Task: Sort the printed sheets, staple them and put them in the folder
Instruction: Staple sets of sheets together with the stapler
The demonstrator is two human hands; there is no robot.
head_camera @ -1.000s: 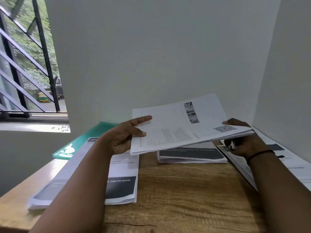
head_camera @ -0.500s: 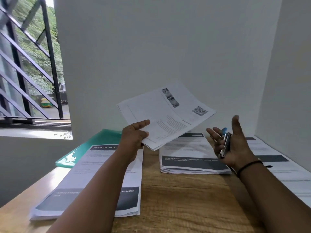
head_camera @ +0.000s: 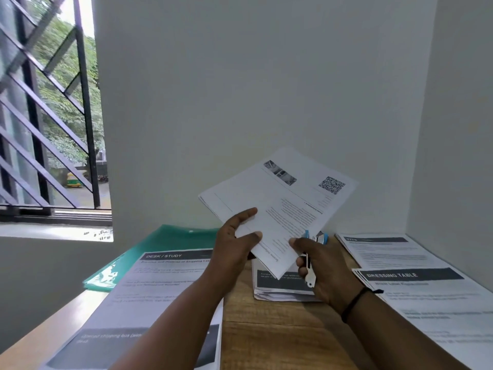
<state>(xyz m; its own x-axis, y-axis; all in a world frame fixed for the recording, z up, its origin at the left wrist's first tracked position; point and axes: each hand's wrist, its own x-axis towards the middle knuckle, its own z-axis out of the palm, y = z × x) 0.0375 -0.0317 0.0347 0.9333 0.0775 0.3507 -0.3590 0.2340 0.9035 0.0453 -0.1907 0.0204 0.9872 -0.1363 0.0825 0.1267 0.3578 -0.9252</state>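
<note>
The set of printed sheets [head_camera: 282, 206] is held tilted above the worktop [head_camera: 277, 332], the left hand [head_camera: 234, 249] pinching its lower edge. The right hand [head_camera: 320, 265] touches it while gripping the stapler [head_camera: 310, 263]. The green folder [head_camera: 160, 244] lies far left.

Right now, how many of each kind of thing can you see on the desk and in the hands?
Paper piles on the desk: 4
Paper bundles held by the left hand: 1
Green folders: 1
Staplers in the right hand: 1
Total: 7
</note>
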